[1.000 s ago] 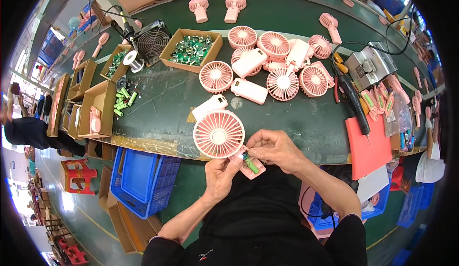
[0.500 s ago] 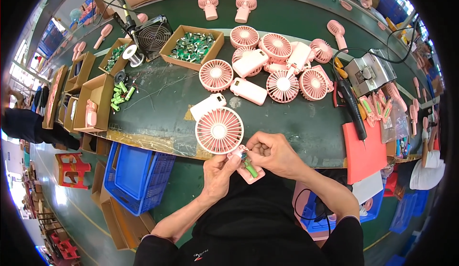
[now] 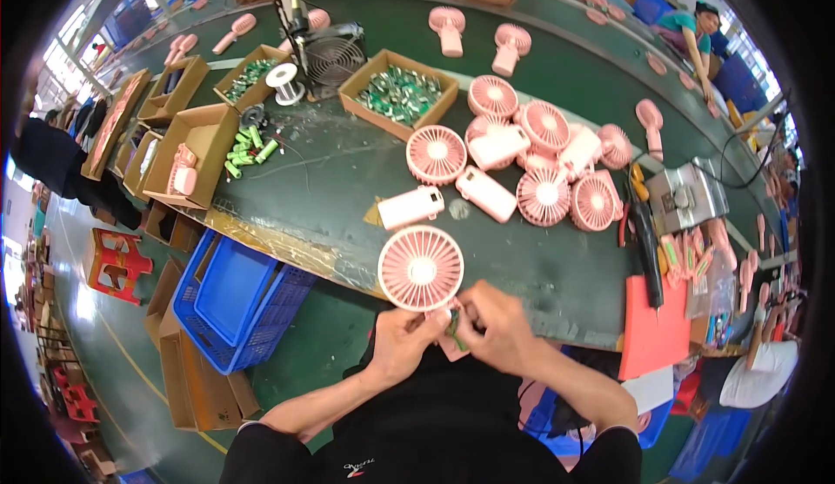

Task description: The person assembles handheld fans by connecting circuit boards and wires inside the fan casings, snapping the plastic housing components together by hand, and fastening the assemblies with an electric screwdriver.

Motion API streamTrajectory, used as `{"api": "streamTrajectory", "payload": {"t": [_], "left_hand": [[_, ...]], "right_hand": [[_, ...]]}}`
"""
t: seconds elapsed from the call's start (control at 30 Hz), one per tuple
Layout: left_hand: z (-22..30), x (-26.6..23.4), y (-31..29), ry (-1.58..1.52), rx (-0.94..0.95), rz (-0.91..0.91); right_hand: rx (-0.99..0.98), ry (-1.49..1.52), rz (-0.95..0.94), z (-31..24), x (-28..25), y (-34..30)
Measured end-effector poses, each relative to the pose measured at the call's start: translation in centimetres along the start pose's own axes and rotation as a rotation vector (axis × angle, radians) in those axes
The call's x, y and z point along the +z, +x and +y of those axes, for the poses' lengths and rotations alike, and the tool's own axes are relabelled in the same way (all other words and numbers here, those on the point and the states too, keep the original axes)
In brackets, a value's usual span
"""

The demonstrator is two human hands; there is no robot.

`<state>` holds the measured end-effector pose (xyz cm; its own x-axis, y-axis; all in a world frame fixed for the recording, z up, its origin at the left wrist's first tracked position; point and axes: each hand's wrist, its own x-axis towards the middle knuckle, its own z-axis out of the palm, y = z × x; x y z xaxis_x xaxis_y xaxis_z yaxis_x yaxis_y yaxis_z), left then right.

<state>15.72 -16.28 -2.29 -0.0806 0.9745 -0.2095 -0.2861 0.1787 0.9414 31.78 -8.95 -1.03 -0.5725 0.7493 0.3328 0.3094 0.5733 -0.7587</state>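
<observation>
A pink handheld fan (image 3: 421, 268), its round grille facing up, is held at the table's near edge. My left hand (image 3: 402, 343) is closed round the neck and open handle of this fan, with the thumb on top. Inside the handle a green battery cell and some small parts show in part between my hands. My right hand (image 3: 503, 327) pinches at the handle from the other side, its fingertips together. What lies in that pinch is too small and covered to make out. A pink handle cover (image 3: 411, 207) lies on the table just beyond the fan.
More pink fans (image 3: 436, 154) and covers are heaped at centre right. A carton of circuit boards (image 3: 398, 93), a solder spool (image 3: 284, 83) and loose green cells (image 3: 250, 146) lie left. On the right are a black electric screwdriver (image 3: 645, 245) and red sheet (image 3: 654, 327). Blue crates (image 3: 235, 310) stand below left.
The view has shifted, so the table things sit farther right and lower. My hands and the fan stay together, and my right hand now covers more of the green cell.
</observation>
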Motion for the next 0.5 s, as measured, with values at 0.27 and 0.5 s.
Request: {"api": "streamTrajectory", "payload": {"t": [0.27,0.5], "left_hand": [[0.3,-1.7,-1.9,-0.037,0.011,0.039],[-1.6,-3.5,0.4,-0.138,-0.027,0.081]], "right_hand": [[0.454,0.506,-0.318,-1.2,0.2,1.7],[0.435,0.31,-0.691,0.6,-0.7,7.1]]}}
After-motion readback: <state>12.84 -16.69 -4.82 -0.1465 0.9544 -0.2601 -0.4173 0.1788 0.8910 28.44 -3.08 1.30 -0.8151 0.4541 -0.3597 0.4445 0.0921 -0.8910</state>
